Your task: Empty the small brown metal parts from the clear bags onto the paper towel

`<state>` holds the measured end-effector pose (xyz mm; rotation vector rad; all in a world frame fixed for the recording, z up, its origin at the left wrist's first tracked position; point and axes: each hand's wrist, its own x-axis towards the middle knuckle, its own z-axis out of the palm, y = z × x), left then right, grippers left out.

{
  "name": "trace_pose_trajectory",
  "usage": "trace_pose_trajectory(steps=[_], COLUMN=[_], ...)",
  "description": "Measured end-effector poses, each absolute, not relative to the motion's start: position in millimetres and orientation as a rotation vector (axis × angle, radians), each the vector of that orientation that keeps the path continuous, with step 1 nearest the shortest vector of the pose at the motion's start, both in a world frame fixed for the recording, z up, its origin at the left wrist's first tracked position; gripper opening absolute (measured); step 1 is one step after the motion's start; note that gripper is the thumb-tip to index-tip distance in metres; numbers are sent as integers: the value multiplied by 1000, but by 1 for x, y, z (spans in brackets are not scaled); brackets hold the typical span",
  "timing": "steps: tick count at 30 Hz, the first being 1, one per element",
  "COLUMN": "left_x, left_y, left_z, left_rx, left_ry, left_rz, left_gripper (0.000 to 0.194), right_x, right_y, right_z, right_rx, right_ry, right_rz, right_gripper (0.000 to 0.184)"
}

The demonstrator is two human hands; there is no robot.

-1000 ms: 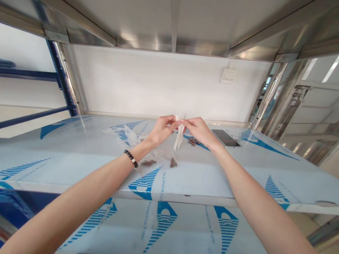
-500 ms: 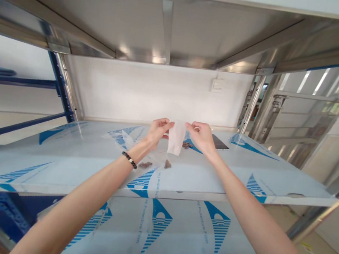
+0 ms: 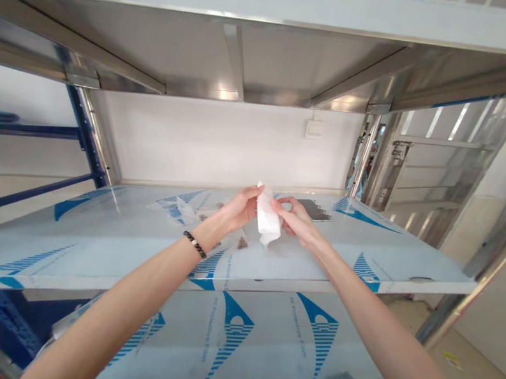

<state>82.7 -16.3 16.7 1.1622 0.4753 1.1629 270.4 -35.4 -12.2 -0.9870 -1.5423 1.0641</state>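
Note:
Between my hands is a thin white pouch (image 3: 268,219), soft and papery, now creased and tilted. My left hand (image 3: 241,207) pinches its upper left edge. On the other side, my right hand (image 3: 295,218) has closed fingers on the pouch's right edge. Small brown pieces (image 3: 243,243) lie on the shelf behind and below my left hand, partly covered by it. Beside them is a clear plastic bag (image 3: 181,210), crumpled on the film. Whether anything is inside the pouch cannot be made out.
The shelf (image 3: 92,247) is covered in blue-printed protective film. A dark flat device (image 3: 313,210) lies behind my right hand. Overhead runs a metal shelf (image 3: 274,64), with steel posts (image 3: 364,156) at the sides. A lower shelf (image 3: 271,341) sits beneath my forearms.
The pouch has gone from hanging flat by its top corners to being bunched and tilted. My right hand has moved lower along its side. The view has tilted up slightly.

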Motion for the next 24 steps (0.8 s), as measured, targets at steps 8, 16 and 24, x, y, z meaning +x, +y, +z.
trace_pose_trajectory(steps=[8, 16, 24], left_x=[79, 60, 65], left_y=[-25, -12, -13], left_z=[41, 7, -11], left_rx=[1051, 1722, 2568], left_ry=[549, 981, 1544], left_rz=[1106, 975, 739], left_gripper=[18, 23, 27], right_x=[319, 381, 377], right_y=[-29, 4, 8], right_z=[-8, -1, 10], right_rx=[-879, -1088, -1576], right_ry=[-1682, -1839, -2192], right_rz=[1200, 1434, 483], right_gripper=[50, 55, 40])
